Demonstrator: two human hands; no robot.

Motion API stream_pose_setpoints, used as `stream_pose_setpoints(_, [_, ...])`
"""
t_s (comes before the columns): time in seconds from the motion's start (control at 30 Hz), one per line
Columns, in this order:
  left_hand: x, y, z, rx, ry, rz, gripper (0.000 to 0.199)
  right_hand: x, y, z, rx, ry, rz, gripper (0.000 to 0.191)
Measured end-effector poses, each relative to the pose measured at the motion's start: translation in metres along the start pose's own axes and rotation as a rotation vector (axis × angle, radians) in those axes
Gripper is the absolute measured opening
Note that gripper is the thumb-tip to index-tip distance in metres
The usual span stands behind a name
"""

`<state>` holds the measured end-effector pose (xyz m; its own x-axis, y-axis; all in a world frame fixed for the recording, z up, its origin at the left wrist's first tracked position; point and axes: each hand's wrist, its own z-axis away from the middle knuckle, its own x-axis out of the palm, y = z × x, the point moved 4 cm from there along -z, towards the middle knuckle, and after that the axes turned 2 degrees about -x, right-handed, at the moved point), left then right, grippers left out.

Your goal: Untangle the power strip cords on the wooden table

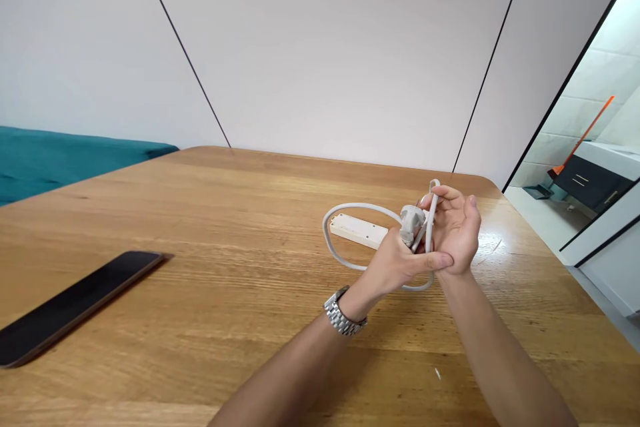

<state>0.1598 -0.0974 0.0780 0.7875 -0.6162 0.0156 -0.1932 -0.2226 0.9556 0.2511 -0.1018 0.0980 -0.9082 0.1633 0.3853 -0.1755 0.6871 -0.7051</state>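
A white power strip (357, 229) lies on the wooden table, partly behind my hands. Its white cord (333, 253) curves out in a wide loop to the left and gathers between my hands. My left hand (400, 263), with a metal watch on the wrist, is closed around the cord close to the pale plug (412, 221). The left thumb stretches across to the base of the right palm. Palm up, my right hand (457, 230) has bent fingers at the bundled cord, and one strand crosses in front of them. Some fingertips are hidden behind plug and cord.
A dark phone-like slab (75, 303) lies on the table (240, 340) at left. A small white scrap (437, 373) is near the front. Beyond the left edge is a teal seat (75, 157). A white wall stands behind; an orange-handled broom (585, 137) is at right.
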Motion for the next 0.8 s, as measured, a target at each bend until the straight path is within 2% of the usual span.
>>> stream_pose_setpoints(0.13, [-0.006,0.021,0.004,0.009,-0.001,0.023,0.04,-0.005,-0.006,-0.002,-0.095,-0.037,0.173,0.048])
stream_pose_setpoints(0.23, [-0.019,0.039,0.008,0.036,0.072,-0.06,0.038,-0.007,-0.01,-0.002,-0.244,-0.104,0.368,0.037])
stream_pose_setpoints(0.3, [-0.03,0.047,0.01,0.038,0.132,-0.102,0.038,-0.007,-0.007,-0.003,-0.295,-0.159,0.451,0.037])
stream_pose_setpoints(0.43, [-0.052,0.051,0.013,-0.025,0.233,-0.042,0.04,-0.012,0.006,-0.007,-0.289,-0.165,0.416,0.039])
stream_pose_setpoints(0.53, [-0.059,0.052,0.014,-0.058,0.258,0.032,0.043,-0.017,0.01,-0.011,-0.286,-0.16,0.39,0.039])
stream_pose_setpoints(0.63, [-0.053,0.048,0.013,-0.038,0.26,0.035,0.042,-0.017,0.006,-0.012,-0.284,-0.149,0.509,0.035])
stream_pose_setpoints(0.73, [-0.031,0.036,0.009,-0.003,0.185,-0.025,0.035,-0.012,-0.003,-0.01,-0.305,-0.112,0.649,0.024])
stream_pose_setpoints(0.8, [-0.016,0.027,0.007,0.001,0.151,-0.067,0.033,-0.005,-0.007,-0.007,-0.302,-0.134,0.65,0.018])
